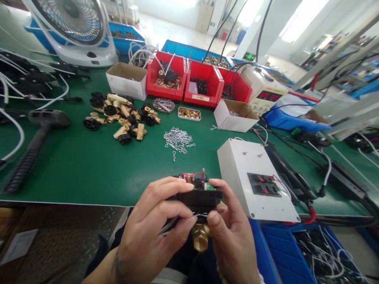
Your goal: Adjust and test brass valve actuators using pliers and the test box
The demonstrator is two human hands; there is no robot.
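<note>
Between my two hands, just off the front edge of the bench, is a black actuator housing (199,198) with a green circuit board and red wires showing on top. A brass valve body (201,237) sticks out below it. The fingers of my left hand (161,227) press the housing's left side, and its thumb and forefinger pinch a thin wire clip (199,215) at the joint. Wrapped round the right side is my right hand (232,227), its thumb by the clip's other end. Beyond them lies a pile of R-shaped spring clips (177,139).
Brass valves with black collars (124,114) lie back left, near a rubber mallet (38,138). A grey switch box (239,177) stands close on the right. Red bins (167,75), a white carton (235,118) and a fan (74,27) line the back.
</note>
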